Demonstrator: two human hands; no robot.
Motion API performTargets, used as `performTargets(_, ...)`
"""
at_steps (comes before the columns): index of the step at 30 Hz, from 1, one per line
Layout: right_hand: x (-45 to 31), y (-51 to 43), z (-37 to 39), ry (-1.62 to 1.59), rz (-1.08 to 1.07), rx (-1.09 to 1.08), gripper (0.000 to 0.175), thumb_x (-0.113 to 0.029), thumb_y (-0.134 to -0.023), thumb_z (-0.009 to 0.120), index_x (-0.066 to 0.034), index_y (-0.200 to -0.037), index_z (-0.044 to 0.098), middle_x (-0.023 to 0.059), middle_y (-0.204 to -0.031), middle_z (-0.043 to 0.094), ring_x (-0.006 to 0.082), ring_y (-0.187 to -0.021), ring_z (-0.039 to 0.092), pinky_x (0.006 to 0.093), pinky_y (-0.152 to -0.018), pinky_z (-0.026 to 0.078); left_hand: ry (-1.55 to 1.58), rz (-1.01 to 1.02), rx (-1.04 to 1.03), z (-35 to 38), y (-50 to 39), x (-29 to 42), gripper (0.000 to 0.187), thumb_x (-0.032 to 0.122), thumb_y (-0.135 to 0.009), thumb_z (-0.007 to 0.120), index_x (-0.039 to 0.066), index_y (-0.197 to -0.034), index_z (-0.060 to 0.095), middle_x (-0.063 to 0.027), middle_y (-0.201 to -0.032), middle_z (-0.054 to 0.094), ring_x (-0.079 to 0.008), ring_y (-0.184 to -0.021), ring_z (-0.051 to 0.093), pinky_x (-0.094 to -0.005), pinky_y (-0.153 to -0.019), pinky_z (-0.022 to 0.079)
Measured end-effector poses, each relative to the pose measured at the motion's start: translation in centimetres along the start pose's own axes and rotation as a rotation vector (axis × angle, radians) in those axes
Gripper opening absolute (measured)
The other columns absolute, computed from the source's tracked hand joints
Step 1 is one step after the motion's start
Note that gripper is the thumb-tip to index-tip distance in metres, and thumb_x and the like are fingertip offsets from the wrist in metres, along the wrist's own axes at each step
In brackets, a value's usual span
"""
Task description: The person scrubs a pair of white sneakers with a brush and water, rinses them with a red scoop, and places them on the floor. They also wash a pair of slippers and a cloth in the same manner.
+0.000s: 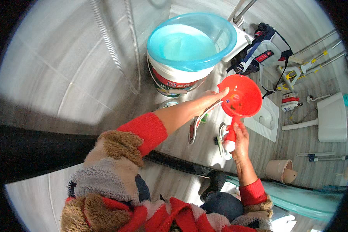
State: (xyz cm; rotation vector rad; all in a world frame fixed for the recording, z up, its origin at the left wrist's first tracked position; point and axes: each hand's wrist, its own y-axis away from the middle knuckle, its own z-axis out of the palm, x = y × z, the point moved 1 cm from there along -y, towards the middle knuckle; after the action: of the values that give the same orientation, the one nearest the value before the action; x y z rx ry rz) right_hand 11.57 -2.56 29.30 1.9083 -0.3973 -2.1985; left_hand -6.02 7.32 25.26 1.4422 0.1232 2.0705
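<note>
My right hand [240, 137] grips the white-tipped handle of a red plastic dipper [243, 92], whose bowl is tilted toward me. Small marks or bits show on the bowl's bottom. My left hand [211, 100] is beside the bowl, its thumb at the pouring lip. A white-edged shoe [193, 130], seen nearly edge-on, extends down from under the left fingers, which are mostly hidden. Below the dipper a pale shoe [222, 142] rests on the floor, partly covered by the handle. A dark-bristled brush [216, 141] lies against it.
A translucent blue basin [229, 53] sits on a white paint bucket [179, 69] ahead. A backpack [274, 47] and a squat toilet [274, 124] are to the right, with a cistern [332, 119] and waste bin [278, 169] beyond. A shower hose [107, 43] hangs left. A dark raised sill [177, 164] crosses the floor.
</note>
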Motion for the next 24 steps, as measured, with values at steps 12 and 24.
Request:
performTargets(12,-3.3,5.7,3.8,0.359,0.077,-0.258,0.03,-0.023,-0.093,0.049,-0.0074,-0.119,0.049,0.006,-0.09,0.062,0.0105,-0.065,0.06,0.0251,-0.05,0.046,0.234,0.066,0.056,6.4,6.5,0.8,0.02,0.014,-0.086,0.049,0.002,-0.098,0.06,-0.0125,-0.082,0.062,-0.0201,-0.066,0.059,-0.0337,-0.056,0.049)
performTargets(24,-10.3,8.4,0.4,0.412,-0.206,-0.041,0.02,-0.019,-0.091,0.047,-0.0039,-0.097,0.059,0.0061,-0.068,0.063,0.0108,-0.051,0.057,0.023,-0.043,0.042,0.446,-0.006,0.261,6.7,16.3,-0.5,0.021,0.023,-0.087,0.049,0.002,-0.089,0.053,-0.0129,-0.071,0.06,-0.0252,-0.059,0.061,-0.0382,-0.052,0.053)
